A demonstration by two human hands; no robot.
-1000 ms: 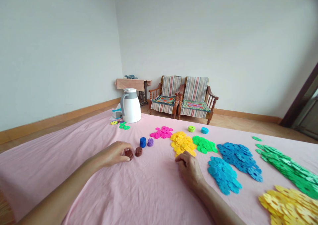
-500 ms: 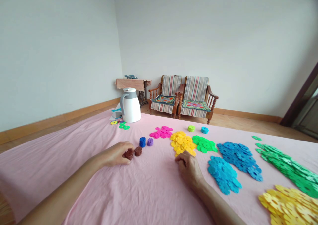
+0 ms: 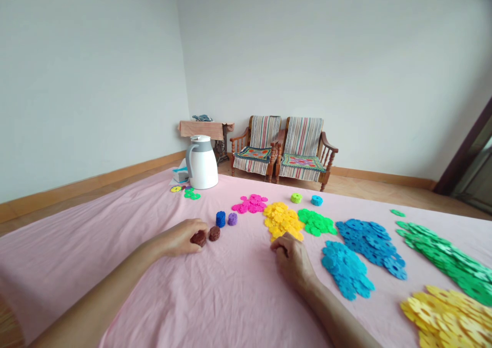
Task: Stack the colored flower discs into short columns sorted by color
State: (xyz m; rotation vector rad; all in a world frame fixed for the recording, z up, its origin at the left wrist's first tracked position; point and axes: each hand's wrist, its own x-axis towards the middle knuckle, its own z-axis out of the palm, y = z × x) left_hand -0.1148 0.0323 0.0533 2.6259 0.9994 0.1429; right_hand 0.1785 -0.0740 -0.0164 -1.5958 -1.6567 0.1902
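My left hand (image 3: 184, 237) is closed around a short stack of brown flower-shaped discs (image 3: 199, 238) on the pink cloth. Just right of it stands a second brown stack (image 3: 214, 233). Behind these are a dark blue stack (image 3: 220, 219) and a purple stack (image 3: 232, 219). My right hand (image 3: 292, 260) rests on the cloth with its fingers curled in, at the near edge of a yellow disc pile (image 3: 282, 221). Whether anything lies within those curled fingers is hidden.
Piles of pink (image 3: 251, 203), bright green (image 3: 316, 222), light blue (image 3: 346, 268), blue (image 3: 369, 243), dark green (image 3: 442, 253) and yellow discs (image 3: 453, 317) spread rightward. Lime (image 3: 295, 198) and blue stacks (image 3: 316, 200) stand behind. A white jug (image 3: 204, 166) stands at the far left.
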